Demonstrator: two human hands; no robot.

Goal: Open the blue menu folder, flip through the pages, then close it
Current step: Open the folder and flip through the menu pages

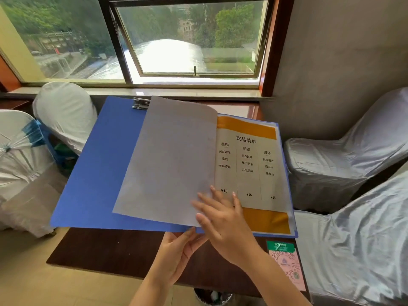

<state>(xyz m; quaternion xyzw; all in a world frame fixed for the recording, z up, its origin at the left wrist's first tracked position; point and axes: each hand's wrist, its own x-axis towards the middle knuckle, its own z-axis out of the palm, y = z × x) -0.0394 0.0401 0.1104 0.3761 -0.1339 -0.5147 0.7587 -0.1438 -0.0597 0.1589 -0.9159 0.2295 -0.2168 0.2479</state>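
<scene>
Head view: right hand [223, 224] at page [170, 160] corner

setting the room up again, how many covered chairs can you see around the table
4: two white ones left of the table, one by the window and one nearer; two greyish ones on the right, far and near. More may sit outside the view.

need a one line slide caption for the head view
Right hand turns a translucent page of the open blue menu folder on a dark wooden table; left hand steadies its front edge.
</scene>
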